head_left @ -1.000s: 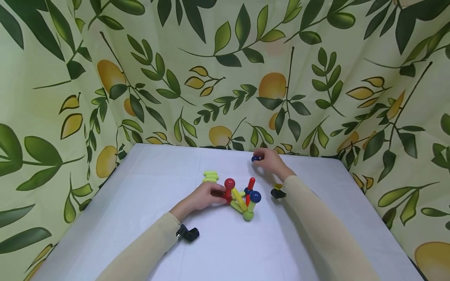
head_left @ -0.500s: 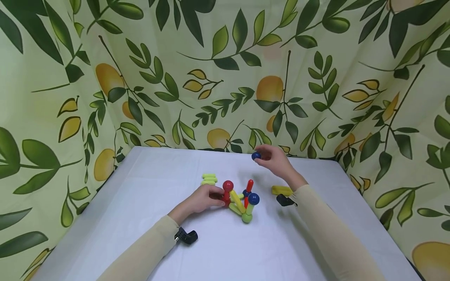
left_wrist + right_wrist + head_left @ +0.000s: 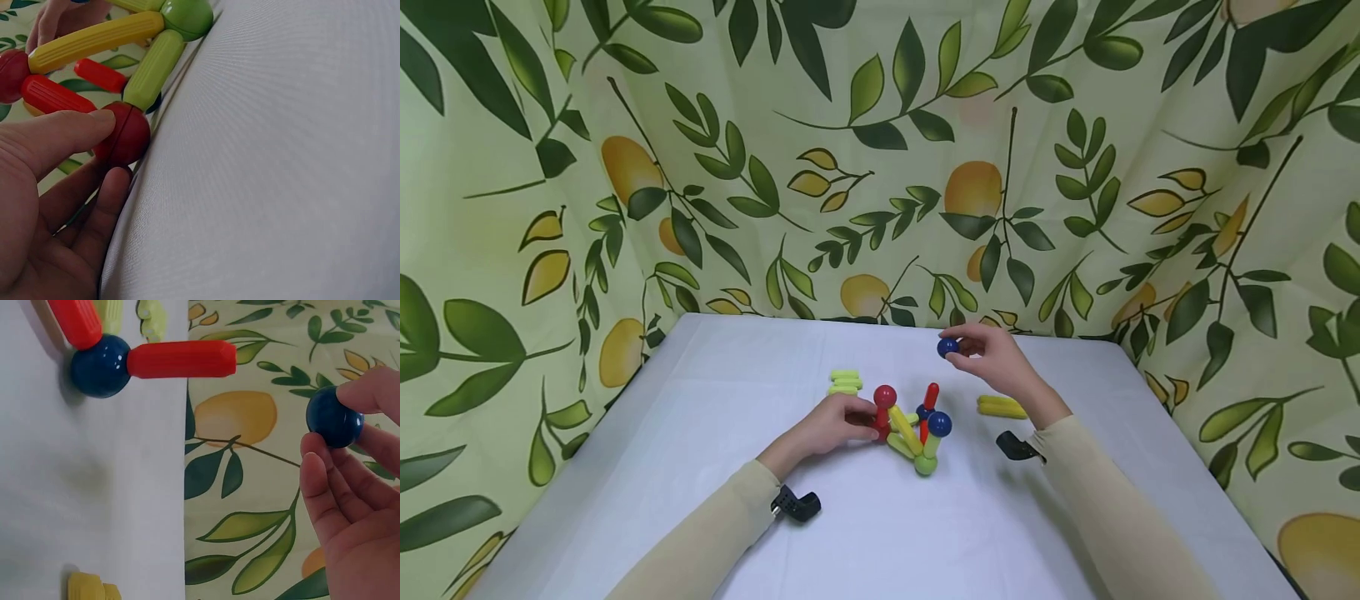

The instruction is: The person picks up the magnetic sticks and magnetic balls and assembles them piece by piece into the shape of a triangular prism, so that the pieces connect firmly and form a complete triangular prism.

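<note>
My left hand [image 3: 835, 425] pinches the lower red ball [image 3: 130, 134] of a building-toy frame made of balls and rods, thumb on one side and fingers below. From that ball a red rod [image 3: 59, 95] rises to an upper red ball [image 3: 885, 396]. A yellow rod [image 3: 905, 429] slants from there down to a green ball [image 3: 925, 464]. Above the green ball sits a blue ball [image 3: 940, 424] on a light-green rod. At the frame's far corner a red rod [image 3: 184, 359] stands up from another blue ball [image 3: 100, 365]. Beyond it, my right hand [image 3: 1000, 362] pinches a loose blue ball [image 3: 333, 417] in the air.
Several light-green rods [image 3: 846, 382] lie together behind the frame on the white-covered table [image 3: 737, 375]. Yellow rods [image 3: 1000, 407] lie to its right, beneath the right forearm's side. A leaf-patterned cloth [image 3: 880, 167] hangs around the table's back and sides.
My right hand has raised the blue ball from near the table's back, then brought it slightly closer, uncovering the yellow rods. The left hand keeps its grip on the frame.
</note>
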Demonstrator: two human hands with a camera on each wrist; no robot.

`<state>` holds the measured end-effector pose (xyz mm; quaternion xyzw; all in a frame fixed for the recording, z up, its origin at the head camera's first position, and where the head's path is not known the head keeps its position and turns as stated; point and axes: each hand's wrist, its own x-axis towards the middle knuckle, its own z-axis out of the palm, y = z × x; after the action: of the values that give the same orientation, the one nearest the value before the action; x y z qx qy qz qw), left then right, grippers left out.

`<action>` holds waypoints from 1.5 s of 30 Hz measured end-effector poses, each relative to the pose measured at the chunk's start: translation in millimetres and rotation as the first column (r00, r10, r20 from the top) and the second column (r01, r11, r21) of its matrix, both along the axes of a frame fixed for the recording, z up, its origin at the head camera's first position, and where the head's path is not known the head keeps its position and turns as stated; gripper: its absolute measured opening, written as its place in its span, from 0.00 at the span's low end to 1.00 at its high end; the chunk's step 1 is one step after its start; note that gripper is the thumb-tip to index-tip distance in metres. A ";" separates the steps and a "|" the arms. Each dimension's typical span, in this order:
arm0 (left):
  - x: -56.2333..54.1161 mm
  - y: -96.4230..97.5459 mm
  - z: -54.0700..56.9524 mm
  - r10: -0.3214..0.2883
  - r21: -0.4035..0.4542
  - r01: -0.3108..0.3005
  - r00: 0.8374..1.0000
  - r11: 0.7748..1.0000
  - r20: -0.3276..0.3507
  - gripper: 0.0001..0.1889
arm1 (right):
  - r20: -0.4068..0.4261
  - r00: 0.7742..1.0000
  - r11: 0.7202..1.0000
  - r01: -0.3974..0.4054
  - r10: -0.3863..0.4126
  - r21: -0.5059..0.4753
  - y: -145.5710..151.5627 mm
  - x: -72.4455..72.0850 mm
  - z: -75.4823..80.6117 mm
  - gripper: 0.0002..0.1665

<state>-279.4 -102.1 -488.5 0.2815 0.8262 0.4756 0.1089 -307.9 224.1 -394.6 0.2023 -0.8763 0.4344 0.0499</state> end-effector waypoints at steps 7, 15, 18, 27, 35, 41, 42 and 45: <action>1.3 -0.3 -2.7 -0.004 0.000 0.004 1.000 1.000 -0.007 0.15 | 0.018 1.000 1.000 -0.017 0.018 -0.020 -1.5 12.9 -4.2 0.22; 1.1 -0.8 -0.8 -0.007 -0.002 0.006 1.000 1.000 -0.016 0.15 | -0.001 0.999 0.998 -0.053 0.053 0.013 -3.7 18.6 -11.7 0.21; 0.5 -1.1 -1.2 -0.008 -0.001 0.008 1.000 1.000 -0.019 0.15 | -0.003 0.997 0.997 -0.071 0.071 0.030 -4.6 19.5 -13.8 0.21; -0.8 -1.3 -3.1 -0.005 0.010 0.005 1.000 1.000 -0.009 0.15 | 0.003 0.995 0.993 -0.103 0.103 0.059 -8.7 16.6 -23.4 0.21; 0.2 -0.5 -1.8 -0.002 0.004 0.002 1.000 1.000 0.006 0.14 | 0.007 0.994 0.993 -0.105 0.105 0.058 -14.1 16.0 -28.4 0.22; -0.1 0.1 -0.8 0.004 -0.004 -0.004 1.000 1.000 0.004 0.14 | -0.012 0.992 0.991 -0.122 0.123 0.046 -17.6 15.2 -30.5 0.22; -0.1 0.1 -0.8 0.002 -0.004 -0.002 1.000 1.000 0.000 0.14 | -0.013 0.992 0.991 -0.123 0.124 0.046 -17.9 15.1 -30.8 0.22; 0.2 0.2 -0.8 0.001 -0.003 -0.001 1.000 1.000 0.001 0.14 | -0.009 0.992 0.992 -0.122 0.122 0.045 -17.6 15.2 -31.4 0.22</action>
<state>-279.3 -101.9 -489.3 0.2808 0.8271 0.4745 0.1095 -292.7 206.5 -426.0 0.2591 -0.8713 0.4161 0.0238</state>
